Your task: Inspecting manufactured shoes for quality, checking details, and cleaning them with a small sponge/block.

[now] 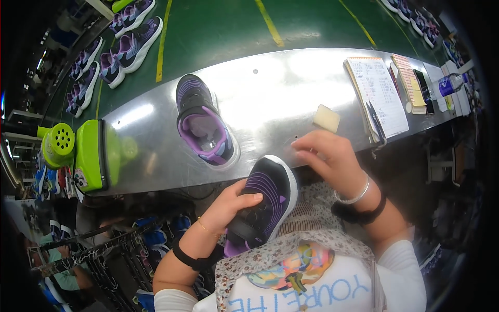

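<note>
My left hand point(228, 205) grips a black and purple sneaker point(265, 200) with a white sole, held toe away from me at the near edge of the metal table point(270, 99). My right hand point(327, 156) rests just right of the sneaker's toe, fingers curled on the table edge, holding nothing that I can make out. A matching sneaker point(202, 122) lies on the table ahead, its purple lining facing up.
A green machine point(91, 153) sits at the table's left end. A pale block point(326, 118), an open notebook with a pen point(377, 96) and more pads point(410, 80) lie to the right. Several sneakers point(127, 41) ride a green belt beyond. Shoe racks point(130, 244) stand lower left.
</note>
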Tool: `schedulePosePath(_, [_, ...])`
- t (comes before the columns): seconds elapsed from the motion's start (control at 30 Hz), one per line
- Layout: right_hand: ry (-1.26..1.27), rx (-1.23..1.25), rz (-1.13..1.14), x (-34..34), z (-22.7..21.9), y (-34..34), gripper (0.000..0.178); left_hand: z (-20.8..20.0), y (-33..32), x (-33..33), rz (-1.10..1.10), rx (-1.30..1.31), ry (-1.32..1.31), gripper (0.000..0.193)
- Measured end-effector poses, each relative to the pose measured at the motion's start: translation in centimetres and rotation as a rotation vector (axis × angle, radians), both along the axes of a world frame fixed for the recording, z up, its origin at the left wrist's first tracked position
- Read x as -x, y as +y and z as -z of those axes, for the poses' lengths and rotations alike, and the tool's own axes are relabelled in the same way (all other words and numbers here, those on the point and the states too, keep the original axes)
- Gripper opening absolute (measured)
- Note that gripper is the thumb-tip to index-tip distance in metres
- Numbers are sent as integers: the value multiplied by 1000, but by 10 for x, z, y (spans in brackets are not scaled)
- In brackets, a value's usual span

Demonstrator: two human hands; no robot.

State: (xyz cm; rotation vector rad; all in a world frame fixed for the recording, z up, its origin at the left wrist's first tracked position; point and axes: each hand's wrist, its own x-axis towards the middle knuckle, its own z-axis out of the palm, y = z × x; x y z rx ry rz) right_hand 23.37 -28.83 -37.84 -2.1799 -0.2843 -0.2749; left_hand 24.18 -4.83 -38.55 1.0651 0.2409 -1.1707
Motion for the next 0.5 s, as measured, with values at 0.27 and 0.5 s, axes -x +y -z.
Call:
schedulePosePath(0.27, [-158,38,-33,27,-20,29,12,-27,3,27,-33,-199,-270,55])
schedulePosePath(0.5, [-261,133,-48,28,-22,32,17,-27,6,30,45,-449,-681,60])
